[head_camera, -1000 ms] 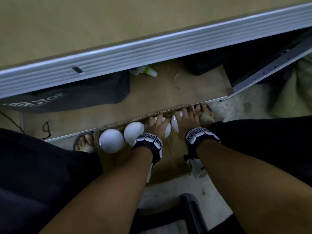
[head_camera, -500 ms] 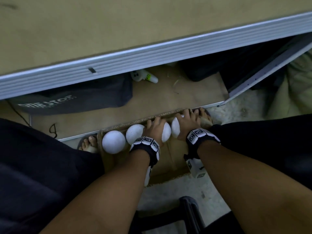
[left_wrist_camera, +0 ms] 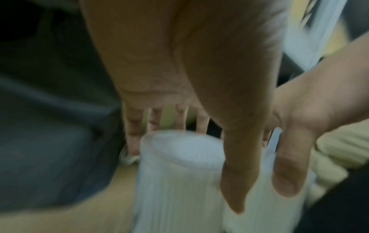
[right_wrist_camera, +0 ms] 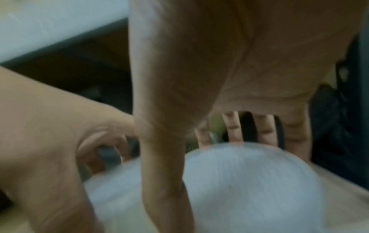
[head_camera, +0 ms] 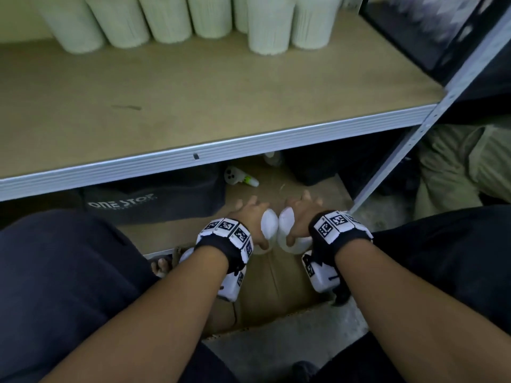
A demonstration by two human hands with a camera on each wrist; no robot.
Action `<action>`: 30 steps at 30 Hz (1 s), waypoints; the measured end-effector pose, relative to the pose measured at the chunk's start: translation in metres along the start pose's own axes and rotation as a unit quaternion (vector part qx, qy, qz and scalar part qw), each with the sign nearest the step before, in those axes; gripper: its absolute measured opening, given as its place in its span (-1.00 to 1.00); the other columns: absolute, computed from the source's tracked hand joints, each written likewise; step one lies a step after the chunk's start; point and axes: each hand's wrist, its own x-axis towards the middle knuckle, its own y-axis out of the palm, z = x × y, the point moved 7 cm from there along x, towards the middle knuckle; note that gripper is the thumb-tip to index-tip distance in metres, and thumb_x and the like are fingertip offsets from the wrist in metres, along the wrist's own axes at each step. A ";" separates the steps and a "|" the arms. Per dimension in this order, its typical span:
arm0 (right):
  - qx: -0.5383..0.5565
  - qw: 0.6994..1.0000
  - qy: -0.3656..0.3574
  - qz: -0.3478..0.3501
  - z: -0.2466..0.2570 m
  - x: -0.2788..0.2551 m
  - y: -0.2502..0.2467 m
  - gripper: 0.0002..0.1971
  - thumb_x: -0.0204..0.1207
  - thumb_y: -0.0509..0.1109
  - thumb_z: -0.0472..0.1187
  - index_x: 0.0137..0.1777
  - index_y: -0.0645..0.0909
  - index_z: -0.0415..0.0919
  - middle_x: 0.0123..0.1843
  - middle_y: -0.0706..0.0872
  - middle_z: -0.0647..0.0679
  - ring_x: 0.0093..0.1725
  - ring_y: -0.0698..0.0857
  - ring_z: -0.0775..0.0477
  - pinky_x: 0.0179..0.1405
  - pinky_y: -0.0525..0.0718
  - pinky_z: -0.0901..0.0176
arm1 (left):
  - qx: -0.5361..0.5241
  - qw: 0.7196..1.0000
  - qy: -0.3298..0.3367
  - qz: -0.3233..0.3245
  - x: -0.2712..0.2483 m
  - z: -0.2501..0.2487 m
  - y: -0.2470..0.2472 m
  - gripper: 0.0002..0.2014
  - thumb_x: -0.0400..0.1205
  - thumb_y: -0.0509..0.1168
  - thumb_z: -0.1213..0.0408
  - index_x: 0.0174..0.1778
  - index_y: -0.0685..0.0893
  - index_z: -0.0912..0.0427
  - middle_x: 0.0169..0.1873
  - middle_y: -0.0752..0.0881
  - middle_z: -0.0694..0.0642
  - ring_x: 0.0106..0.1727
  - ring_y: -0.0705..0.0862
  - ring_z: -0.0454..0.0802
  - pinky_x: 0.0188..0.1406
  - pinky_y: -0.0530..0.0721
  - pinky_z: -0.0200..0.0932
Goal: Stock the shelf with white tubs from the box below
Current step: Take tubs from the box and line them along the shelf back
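Observation:
My left hand (head_camera: 253,217) grips a white tub (head_camera: 268,225) from above, fingers on its far side and thumb on the near side. Close beside it my right hand (head_camera: 300,217) grips a second white tub (head_camera: 287,230) the same way. Both tubs hang just above the open cardboard box (head_camera: 273,286) on the floor. In the left wrist view the tub (left_wrist_camera: 179,173) shows a ribbed wall and flat top under my fingers (left_wrist_camera: 201,123). The right wrist view shows its tub (right_wrist_camera: 249,181), blurred. Several ribbed white tubs (head_camera: 268,26) stand at the back of the wooden shelf (head_camera: 193,92).
The shelf's metal front edge (head_camera: 221,150) runs just above and ahead of my hands. A metal upright (head_camera: 431,120) rises at the right. Under the shelf lie a dark bag (head_camera: 154,194) and a small white bottle (head_camera: 240,176). My knees flank the box.
Both hands have lifted out of the box, each with a tub. My head has tilted up, so the shelf top and its row of tubs have come into view.

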 end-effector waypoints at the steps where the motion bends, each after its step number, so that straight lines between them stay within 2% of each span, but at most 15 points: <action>1: -0.004 1.000 -0.009 -0.008 0.002 -0.007 -0.013 0.00 -0.12 0.65 0.08 0.43 0.38 0.04 0.48 0.32 -0.14 0.41 0.42 -0.33 0.09 0.69 -0.15 | 0.002 1.000 0.005 -0.010 -0.006 -0.004 -0.013 -0.10 0.17 0.59 0.02 0.43 0.34 -0.07 0.33 0.34 0.05 0.36 0.38 0.27 0.17 0.63 0.17; 3: -0.002 0.999 -0.020 -0.029 0.005 -0.024 -0.037 -0.06 -0.13 0.63 0.11 0.35 0.42 0.02 0.40 0.32 -0.10 0.36 0.38 -0.35 0.07 0.71 -0.25 | -0.004 0.999 0.015 -0.033 -0.021 -0.012 -0.039 -0.11 0.18 0.59 0.02 0.43 0.35 -0.08 0.33 0.34 0.04 0.37 0.34 0.24 0.16 0.64 0.19; 5: 0.003 0.998 -0.024 -0.064 0.006 -0.046 -0.063 -0.16 -0.01 0.65 0.08 0.33 0.42 0.05 0.28 0.28 -0.07 0.32 0.34 -0.32 0.08 0.68 -0.28 | -0.018 0.998 0.028 -0.060 -0.037 -0.019 -0.065 -0.13 0.21 0.58 0.02 0.44 0.34 -0.13 0.31 0.34 0.02 0.37 0.31 0.20 0.19 0.62 0.23; 7: 0.013 0.994 -0.030 -0.106 0.006 -0.071 -0.089 -0.17 0.04 0.65 0.09 0.35 0.40 0.11 0.14 0.23 -0.02 0.30 0.32 -0.30 0.09 0.66 -0.26 | -0.034 0.994 0.041 -0.092 -0.053 -0.024 -0.088 -0.12 0.23 0.56 0.01 0.47 0.33 -0.15 0.29 0.35 0.00 0.35 0.32 0.18 0.19 0.62 0.25; 9: 0.029 0.989 -0.040 -0.138 0.007 -0.093 -0.108 -0.16 0.06 0.65 0.10 0.37 0.39 0.15 0.09 0.19 0.02 0.30 0.31 -0.26 0.06 0.65 -0.18 | -0.052 0.990 0.051 -0.119 -0.067 -0.029 -0.108 -0.10 0.24 0.55 -0.01 0.51 0.31 -0.14 0.32 0.36 0.00 0.35 0.33 0.17 0.21 0.60 0.23; 14: 0.060 0.980 -0.064 -0.178 0.008 -0.144 -0.138 -0.11 0.06 0.66 0.05 0.44 0.38 0.21 0.15 0.26 0.06 0.32 0.29 -0.17 -0.03 0.71 -0.12 | -0.067 0.979 0.093 -0.170 -0.099 -0.046 -0.140 -0.11 0.21 0.55 -0.04 0.48 0.36 -0.16 0.31 0.42 -0.07 0.35 0.34 0.08 0.26 0.55 0.10; 17: 0.074 0.968 -0.086 -0.223 0.010 -0.166 -0.158 -0.07 0.05 0.67 0.03 0.47 0.37 0.23 0.30 0.31 0.04 0.37 0.30 -0.17 0.21 0.63 -0.14 | -0.084 0.967 0.108 -0.216 -0.119 -0.050 -0.161 -0.12 0.19 0.54 -0.05 0.46 0.39 -0.18 0.30 0.44 -0.12 0.30 0.37 0.04 0.28 0.53 0.01; 20: 0.099 0.945 -0.126 -0.286 0.017 -0.183 -0.179 -0.13 0.07 0.66 0.00 0.45 0.41 0.22 0.32 0.34 0.05 0.36 0.35 -0.15 0.34 0.51 -0.04 | -0.090 0.950 0.117 -0.275 -0.138 -0.048 -0.186 -0.17 0.20 0.52 -0.05 0.44 0.42 -0.18 0.31 0.46 -0.15 0.28 0.40 0.03 0.25 0.49 -0.06; 22: 0.123 0.927 -0.152 -0.320 0.023 -0.191 -0.191 -0.19 0.12 0.66 -0.03 0.42 0.45 0.19 0.32 0.34 0.06 0.37 0.36 -0.10 0.29 0.46 0.11 | -0.107 0.936 0.118 -0.315 -0.150 -0.043 -0.202 -0.22 0.24 0.53 -0.03 0.42 0.45 -0.17 0.33 0.47 -0.19 0.32 0.40 -0.03 0.22 0.41 -0.17; 24: 0.150 0.910 -0.171 -0.345 0.029 -0.196 -0.201 -0.31 0.17 0.65 -0.04 0.34 0.52 0.17 0.32 0.35 0.08 0.38 0.38 -0.05 0.22 0.37 0.22 | -0.153 0.915 0.117 -0.354 -0.160 -0.034 -0.215 -0.32 0.27 0.55 -0.01 0.34 0.52 -0.20 0.29 0.50 -0.23 0.34 0.44 -0.09 0.24 0.42 -0.21; 27: 0.179 0.888 -0.193 -0.376 0.039 -0.194 -0.213 -0.48 0.18 0.66 -0.03 0.17 0.62 0.13 0.28 0.43 0.09 0.37 0.44 -0.05 0.24 0.37 0.22 | -0.204 0.883 0.109 -0.408 -0.169 -0.022 -0.228 -0.47 0.27 0.58 0.05 0.17 0.63 -0.17 0.21 0.57 -0.25 0.30 0.50 -0.13 0.25 0.42 -0.25; 30: 0.207 0.862 -0.208 -0.414 0.049 -0.183 -0.222 -0.54 0.16 0.67 -0.05 0.09 0.69 0.11 0.27 0.51 0.08 0.35 0.50 -0.06 0.30 0.38 0.24 | -0.212 0.854 0.101 -0.464 -0.172 -0.012 -0.237 -0.55 0.27 0.60 0.09 0.07 0.70 -0.07 0.23 0.62 -0.18 0.28 0.53 -0.14 0.27 0.40 -0.27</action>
